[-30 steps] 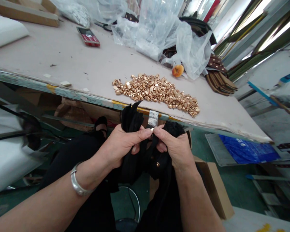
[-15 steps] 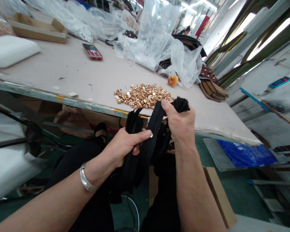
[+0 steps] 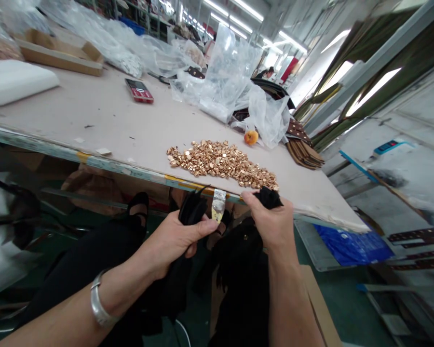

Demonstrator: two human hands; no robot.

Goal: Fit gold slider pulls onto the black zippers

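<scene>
My left hand point(image 3: 179, 236) is closed around a looped bundle of black fabric strips point(image 3: 193, 208), its thumb stretched along the side. To the right, my right hand point(image 3: 273, 224) grips another bunch of black strips point(image 3: 269, 197), whose frayed ends stick out above the fist. Between the hands, a worn metal tab point(image 3: 219, 205) with a yellowish tip juts from the table's front edge. Just beyond them lies a heap of small gold metal pieces point(image 3: 220, 161) on the table point(image 3: 104, 115). More black material point(image 3: 238, 246) hangs over my lap.
A peach-like fruit point(image 3: 250, 138) sits behind the heap, beside crumpled clear plastic bags point(image 3: 220, 82). Brown studded straps point(image 3: 304, 147) are stacked at the right. Farther left are a red phone point(image 3: 140, 90), an open cardboard tray point(image 3: 61, 53) and a white block point(image 3: 20, 82).
The hands have drawn apart, and the strip that stretched between them no longer spans the gap. The metal tab now shows there. The camera view has tilted up, revealing more of the heap.
</scene>
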